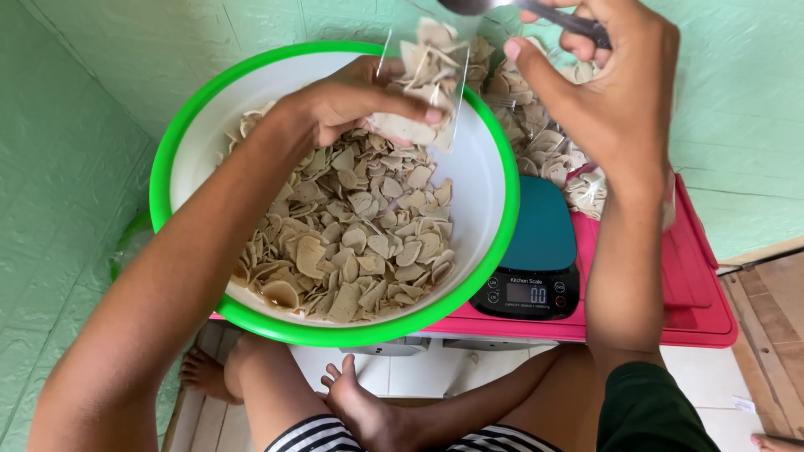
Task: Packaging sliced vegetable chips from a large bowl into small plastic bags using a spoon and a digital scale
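Head view is looking down: left hand (360,96), fingers curled, is pinching a clear plastic bag of pale flat chips (423,75) above the far side of a white basin with a green rim (494,243). Right hand (611,92), arm reaching far, is gripping what seems a metal spoon (536,10) beside a teal kitchen scale (536,251).

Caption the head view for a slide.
Left hand holds a clear bag of crackers over a green-rimmed basin; right hand grips a spoon.
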